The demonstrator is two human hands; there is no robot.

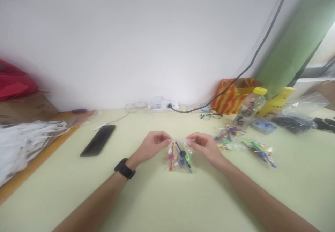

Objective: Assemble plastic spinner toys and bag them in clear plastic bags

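Observation:
Between my two hands is a clear plastic bag (180,157) with small colourful plastic parts inside, among them red, black, blue and green pieces. My left hand (156,144) pinches its upper left corner between thumb and fingers. At the upper right corner, my right hand (205,146) pinches it the same way. The bag hangs low over the pale green table (162,204); whether its bottom edge touches the surface I cannot tell. To the right of my right hand lie more bags of similar parts, one nearer (259,152) and others behind (229,136).
A black phone (98,141) lies on the left. By the wall are a power strip (162,106) with a dark cable and a pair of glasses (211,116). Two yellow-capped bottles (250,108) (276,102) stand at the right before a striped bag (225,94). White bags (23,144) lie far left.

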